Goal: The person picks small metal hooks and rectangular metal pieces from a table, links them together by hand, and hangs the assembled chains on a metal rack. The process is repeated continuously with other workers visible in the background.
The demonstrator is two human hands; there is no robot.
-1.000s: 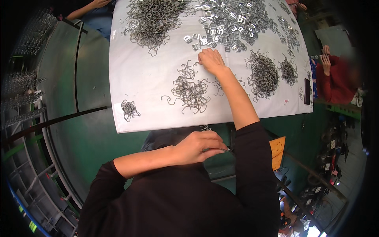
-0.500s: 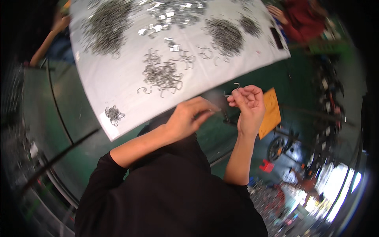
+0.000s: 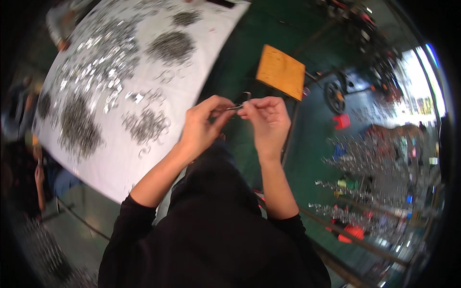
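Note:
Above the dark floor, just off the table's near edge, my two hands meet with fingertips nearly touching. My right hand (image 3: 269, 122) is closed in a pinch on a small metal hook (image 3: 248, 94), whose curved end sticks up above the thumb. A thin metal piece (image 3: 234, 108) lies between the fingertips of my left hand (image 3: 201, 126), which is also closed. Whether this piece is part of the hook or separate, I cannot tell. To the left, a loose pile of curved wire hooks (image 3: 145, 126) lies on the white-covered table (image 3: 192, 86).
More metal heaps (image 3: 171, 46) and shiny flat pieces (image 3: 98, 57) cover the table. A yellow board (image 3: 281, 72) stands beyond my right hand. Rows of hanging metal parts (image 3: 374, 158) fill the right side. Another person (image 3: 36, 177) is at the table's left edge.
My view has turned to the right, so the table sits farther left. My left hand, apart and blurred before, now meets my right hand at the hook.

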